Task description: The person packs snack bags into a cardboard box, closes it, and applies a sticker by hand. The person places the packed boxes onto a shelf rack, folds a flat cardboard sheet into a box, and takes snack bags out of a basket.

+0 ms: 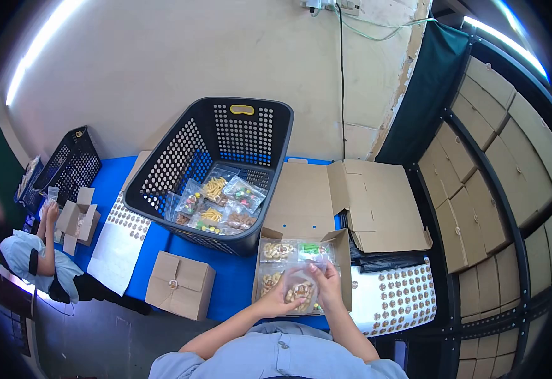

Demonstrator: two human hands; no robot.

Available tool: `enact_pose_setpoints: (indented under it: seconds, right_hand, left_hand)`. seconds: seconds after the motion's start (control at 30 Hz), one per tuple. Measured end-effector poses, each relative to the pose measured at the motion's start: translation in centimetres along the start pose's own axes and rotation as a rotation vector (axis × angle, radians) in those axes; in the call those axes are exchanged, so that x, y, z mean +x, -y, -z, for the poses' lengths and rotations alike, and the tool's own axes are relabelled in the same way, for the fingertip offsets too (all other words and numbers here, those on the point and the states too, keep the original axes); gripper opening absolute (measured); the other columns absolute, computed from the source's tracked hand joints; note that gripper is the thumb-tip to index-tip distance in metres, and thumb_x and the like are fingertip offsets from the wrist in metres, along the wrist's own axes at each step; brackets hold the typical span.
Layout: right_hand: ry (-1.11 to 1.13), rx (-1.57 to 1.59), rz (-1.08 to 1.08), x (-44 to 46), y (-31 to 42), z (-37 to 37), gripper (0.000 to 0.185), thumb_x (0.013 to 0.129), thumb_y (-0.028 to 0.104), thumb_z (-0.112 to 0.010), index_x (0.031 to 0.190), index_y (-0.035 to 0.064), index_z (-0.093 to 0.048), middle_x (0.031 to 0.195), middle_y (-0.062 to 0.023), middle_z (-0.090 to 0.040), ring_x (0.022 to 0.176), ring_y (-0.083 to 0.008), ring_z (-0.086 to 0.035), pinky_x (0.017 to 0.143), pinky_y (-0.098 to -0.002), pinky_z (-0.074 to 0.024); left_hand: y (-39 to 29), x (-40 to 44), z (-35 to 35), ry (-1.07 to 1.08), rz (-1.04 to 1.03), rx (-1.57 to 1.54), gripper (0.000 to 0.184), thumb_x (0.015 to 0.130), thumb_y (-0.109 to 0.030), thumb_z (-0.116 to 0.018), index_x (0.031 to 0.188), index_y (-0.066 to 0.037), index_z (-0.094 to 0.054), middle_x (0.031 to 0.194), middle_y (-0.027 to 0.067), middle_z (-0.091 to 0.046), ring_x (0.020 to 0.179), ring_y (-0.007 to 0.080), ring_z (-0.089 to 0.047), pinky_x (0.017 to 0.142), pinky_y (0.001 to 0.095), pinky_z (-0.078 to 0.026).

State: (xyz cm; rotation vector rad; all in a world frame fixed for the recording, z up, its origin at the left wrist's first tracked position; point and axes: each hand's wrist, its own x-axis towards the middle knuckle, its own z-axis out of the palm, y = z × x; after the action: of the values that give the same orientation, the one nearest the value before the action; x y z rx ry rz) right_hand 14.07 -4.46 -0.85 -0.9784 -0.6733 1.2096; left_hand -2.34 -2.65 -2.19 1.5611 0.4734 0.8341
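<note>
A clear pouch of pale curved snacks (pixel 300 292) with a round sticker is held between my two hands. My left hand (pixel 277 301) closes on its lower left side, thumb across the front. Up at its top right edge, my right hand (pixel 327 285) pinches the plastic. Directly beneath is an open cardboard box (pixel 345 268), its lid raised behind it. Inside lie several clear pouches, among them one of pale curved pieces (pixel 277 251) and one with green pieces (pixel 314 249). The held pouch and my hands hide part of the box's contents.
A black perforated basket (pixel 238 243) holds several snack pouches. Left of it stands a closed box (pixel 178 287). Flattened cardboard (pixel 383 208) and a sticker sheet (pixel 399 297) lie to the right, near shelves of boxes (pixel 478 215). A co-worker (pixel 33 259) stands at far left.
</note>
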Motion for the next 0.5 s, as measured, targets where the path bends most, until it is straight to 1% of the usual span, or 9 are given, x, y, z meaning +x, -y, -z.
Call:
enact_pose_setpoints:
  seconds: [0.03, 0.07, 0.13, 0.17, 0.23, 0.27, 0.37, 0.43, 0.5]
  right_hand:
    - [-0.013, 0.015, -0.052, 0.2, 0.0, 0.2, 0.032, 0.087, 0.012, -0.071, 0.116, 0.0018, -0.062, 0.098, -0.0064, -0.068, 0.089, -0.0116, -0.063, 0.081, -0.0269, -0.05]
    - [-0.017, 0.047, -0.015, 0.2, 0.0, 0.3, 0.016, 0.087, 0.015, -0.071, 0.099, 0.0046, -0.07, 0.089, -0.0026, -0.069, 0.082, -0.0087, -0.062, 0.078, -0.0248, -0.0485]
    - [0.024, -0.097, -0.036, 0.1, 0.1, 0.6, 0.016, 0.088, 0.016, -0.07, 0.098, 0.0041, -0.07, 0.09, -0.0026, -0.069, 0.082, -0.008, -0.061, 0.077, -0.0245, -0.0478]
    - [0.061, -0.242, -0.057, 0.0, 0.0, 0.8, 0.016, 0.089, 0.017, -0.069, 0.097, 0.0035, -0.07, 0.091, -0.0027, -0.069, 0.082, -0.0073, -0.061, 0.076, -0.0241, -0.0471]
    - [0.089, -0.284, -0.073, -0.3, -0.2, 0.8, 0.019, 0.09, 0.02, -0.068, 0.098, 0.0027, -0.07, 0.091, -0.0023, -0.069, 0.082, -0.007, -0.06, 0.076, -0.0239, -0.0466]
    - [0.117, -0.326, -0.091, -0.4, -0.3, 0.8, 0.022, 0.092, 0.022, -0.066, 0.099, 0.002, -0.07, 0.091, -0.0019, -0.069, 0.082, -0.0067, -0.06, 0.075, -0.0237, -0.0461]
    - [0.218, -0.33, -0.134, -0.3, -0.3, 1.5, 0.029, 0.095, 0.025, -0.062, 0.107, 0.0004, -0.069, 0.094, -0.0036, -0.07, 0.087, -0.0088, -0.061, 0.08, -0.025, -0.0462]
    - [0.232, -0.327, -0.096, -0.2, 0.2, 1.5, 0.031, 0.096, 0.026, -0.059, 0.11, -0.0006, -0.068, 0.097, -0.0076, -0.07, 0.091, -0.0126, -0.062, 0.085, -0.0276, -0.0466]
    - [0.248, -0.323, -0.056, -0.1, 0.7, 1.6, 0.034, 0.097, 0.026, -0.056, 0.114, -0.0015, -0.066, 0.1, -0.0115, -0.07, 0.095, -0.0165, -0.064, 0.089, -0.0302, -0.047]
  left_hand:
    - [0.2, -0.1, 0.1, 0.046, 0.061, -0.008, 0.067, 0.087, -0.012, -0.07, 0.14, -0.006, -0.029, 0.137, 0.0129, -0.041, 0.129, 0.0208, -0.041, 0.105, 0.0369, -0.036]
    - [0.3, -0.2, 0.0, 0.043, 0.061, -0.006, 0.067, 0.087, -0.012, -0.07, 0.14, -0.006, -0.029, 0.137, 0.0129, -0.041, 0.129, 0.0208, -0.041, 0.105, 0.0369, -0.036]
    - [-0.6, 0.1, -0.6, -0.205, 0.112, -0.14, 0.056, 0.087, -0.012, -0.07, 0.134, -0.005, -0.041, 0.129, 0.0097, -0.049, 0.122, 0.0183, -0.047, 0.097, 0.0328, -0.043]
    - [0.6, 0.4, 0.1, -0.204, 0.111, -0.138, 0.056, 0.087, -0.012, -0.07, 0.134, -0.005, -0.041, 0.129, 0.0097, -0.049, 0.122, 0.0183, -0.047, 0.097, 0.0328, -0.043]
    - [2.2, 1.0, 2.1, -0.279, 0.217, -0.115, 0.031, 0.088, -0.011, -0.069, 0.116, -0.003, -0.058, 0.114, 0.0063, -0.059, 0.111, 0.0156, -0.055, 0.088, 0.0293, -0.047]
    - [1.7, 1.3, 3.0, -0.297, 0.15, 0.016, 0.015, 0.093, -0.014, -0.063, 0.099, -0.001, -0.066, 0.102, 0.0056, -0.066, 0.102, 0.0141, -0.058, 0.088, 0.0292, -0.046]
    - [0.2, 1.7, 4.3, -0.287, 0.202, 0.119, 0.024, 0.095, -0.024, -0.059, 0.097, -0.002, -0.068, 0.1, 0.0081, -0.068, 0.098, 0.016, -0.061, 0.088, 0.03, -0.046]
    - [-0.1, 2.1, 4.6, -0.239, 0.223, 0.123, 0.029, 0.097, -0.028, -0.056, 0.102, -0.001, -0.067, 0.106, 0.0088, -0.068, 0.101, 0.016, -0.06, 0.09, 0.0297, -0.045]
    - [-0.6, 2.6, 4.5, -0.213, 0.156, 0.031, 0.029, 0.098, -0.026, -0.054, 0.115, -0.004, -0.064, 0.109, 0.0084, -0.067, 0.104, 0.0171, -0.06, 0.093, 0.0311, -0.045]
